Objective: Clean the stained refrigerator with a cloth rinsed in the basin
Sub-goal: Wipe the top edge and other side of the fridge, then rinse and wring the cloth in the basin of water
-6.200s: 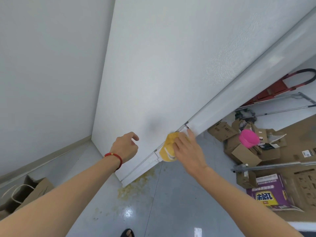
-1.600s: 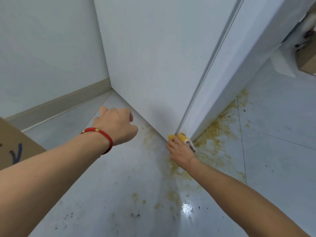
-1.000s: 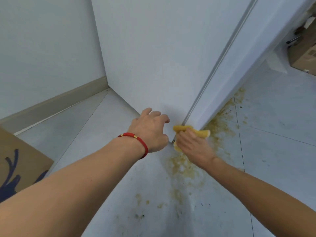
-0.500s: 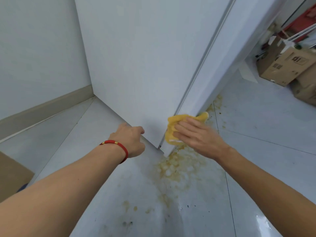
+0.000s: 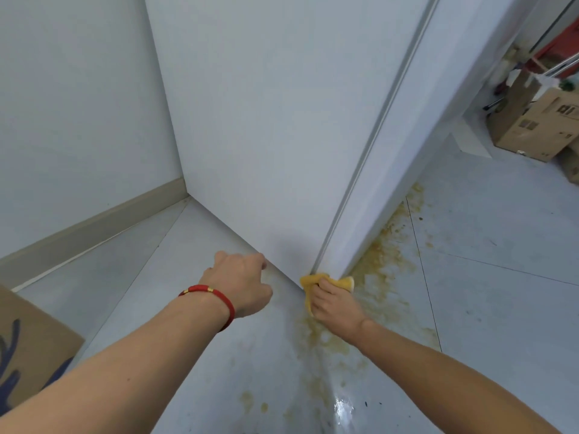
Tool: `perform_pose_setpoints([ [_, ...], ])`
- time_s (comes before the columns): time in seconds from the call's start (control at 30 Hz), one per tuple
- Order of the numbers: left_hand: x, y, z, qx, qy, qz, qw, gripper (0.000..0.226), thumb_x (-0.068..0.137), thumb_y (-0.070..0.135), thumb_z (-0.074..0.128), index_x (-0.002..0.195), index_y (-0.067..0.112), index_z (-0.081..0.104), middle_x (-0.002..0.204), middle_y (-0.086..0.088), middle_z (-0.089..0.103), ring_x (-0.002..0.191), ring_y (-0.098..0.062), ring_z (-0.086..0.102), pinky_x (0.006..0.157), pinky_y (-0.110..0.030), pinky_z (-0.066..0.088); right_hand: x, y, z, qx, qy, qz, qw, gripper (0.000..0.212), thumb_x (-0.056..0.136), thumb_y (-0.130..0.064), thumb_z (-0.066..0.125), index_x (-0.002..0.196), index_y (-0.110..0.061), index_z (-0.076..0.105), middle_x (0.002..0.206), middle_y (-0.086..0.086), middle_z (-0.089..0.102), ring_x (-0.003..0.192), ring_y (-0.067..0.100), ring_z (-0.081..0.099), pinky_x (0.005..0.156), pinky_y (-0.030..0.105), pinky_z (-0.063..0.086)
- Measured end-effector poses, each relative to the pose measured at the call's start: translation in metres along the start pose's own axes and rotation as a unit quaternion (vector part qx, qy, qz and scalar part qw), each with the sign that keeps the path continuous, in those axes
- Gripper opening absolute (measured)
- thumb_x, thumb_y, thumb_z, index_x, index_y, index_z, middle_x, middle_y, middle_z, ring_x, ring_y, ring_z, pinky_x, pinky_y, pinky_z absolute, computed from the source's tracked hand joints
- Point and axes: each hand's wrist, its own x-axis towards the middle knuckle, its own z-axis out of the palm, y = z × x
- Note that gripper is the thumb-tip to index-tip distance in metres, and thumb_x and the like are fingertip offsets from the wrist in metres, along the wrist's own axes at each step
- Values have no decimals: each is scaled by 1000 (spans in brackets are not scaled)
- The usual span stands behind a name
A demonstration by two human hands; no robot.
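Kneeling low over a pale glossy floor [image 5: 470, 324], yellow-brown stains [image 5: 380, 261] spreading just beyond the right hand [image 5: 336, 308]. Gripping a yellow cloth [image 5: 308, 281], fingers curled round it, pressing it against the bottom corner of the white refrigerator [image 5: 266, 136]. Hovering nearby – left hand [image 5: 242, 281], fingers loosely curled, holding nothing. Sitting well off right – cardboard boxes [image 5: 539, 123].

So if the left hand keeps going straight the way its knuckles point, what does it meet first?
Most likely the white side panel of the refrigerator, near its bottom edge. The left hand is loosely curled, holds nothing and points at it from close by; depth is hard to judge, so contact cannot be ruled out.
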Motion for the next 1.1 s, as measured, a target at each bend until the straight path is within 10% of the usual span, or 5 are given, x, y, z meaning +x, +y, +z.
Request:
perform_pose_setpoints([
  [0.23, 1, -1, 0, -14, -18, 11, 1000, 42, 94, 29, 53, 136, 30, 54, 130, -3, 58, 113, -20, 56, 91, -32, 51, -6, 9, -37, 354, 94, 58, 929, 25, 76, -12, 77, 95, -28, 74, 90, -8, 68, 91, 19, 57, 83, 36, 33],
  [0.47, -21, 16, 20, 84, -161, 110, 977, 75, 99, 48, 52, 160, 32, 12, 156, 12, 36, 138, -11, 42, 108, -20, 35, -83, 24, -102, 928, -2, 280, 247, 25, 102, -5, 62, 123, -14, 73, 112, 4, 78, 100, 15, 72, 93, 31, 57],
  [0.7, -68, 76, 32, -182, -130, 175, 959, 48, 96, 46, 55, 140, 53, 36, 126, 29, 58, 115, 0, 59, 88, -18, 52, -134, 32, -144, 940, -98, 304, -118, 22, 100, -22, 58, 106, -3, 70, 109, 20, 67, 104, 32, 63, 106, 46, 49],
  [0.83, -96, 130, 41, -320, -126, 72, 936, 30, 100, 22, 60, 130, 29, 59, 119, 7, 68, 110, -16, 66, 92, -35, 58, -196, 49, -177, 904, -124, 348, -216, 35, 94, -39, 57, 75, -16, 74, 93, 13, 70, 90, 29, 66, 96, 38, 51],
  [1.1, -174, 291, -5, -184, -216, 118, 952, 16, 99, 14, 61, 109, 27, 57, 91, 3, 66, 78, -20, 64, 62, -21, 53, -376, 110, -279, 809, 35, 443, -384, 59, 97, -52, 58, 129, -3, 70, 125, 22, 69, 114, 34, 65, 111, 44, 47],
])
